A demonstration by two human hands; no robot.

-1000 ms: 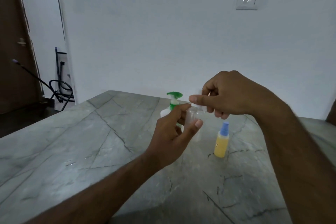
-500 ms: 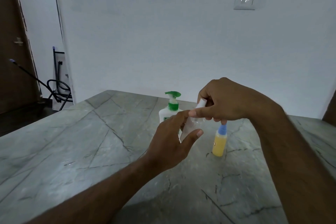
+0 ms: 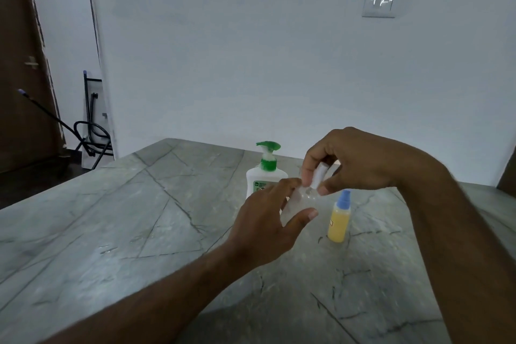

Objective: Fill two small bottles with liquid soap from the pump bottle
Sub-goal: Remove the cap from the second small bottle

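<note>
No text legible anywhere. Pump bottle (image 3: 264, 180), toward far edge of the counter (image 3: 117, 232): green label patch on its front, print too blurred to read. Yellow bottle (image 3: 338, 222) near it: small red-edged mark on its left side, unreadable.

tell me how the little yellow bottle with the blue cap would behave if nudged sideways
The yellow bottle stands tall and narrow on a small base, so it would probably tip rather than slide. It looks nearly full, so fairly weighty for its size. On the smooth stone table it may then roll.
</note>
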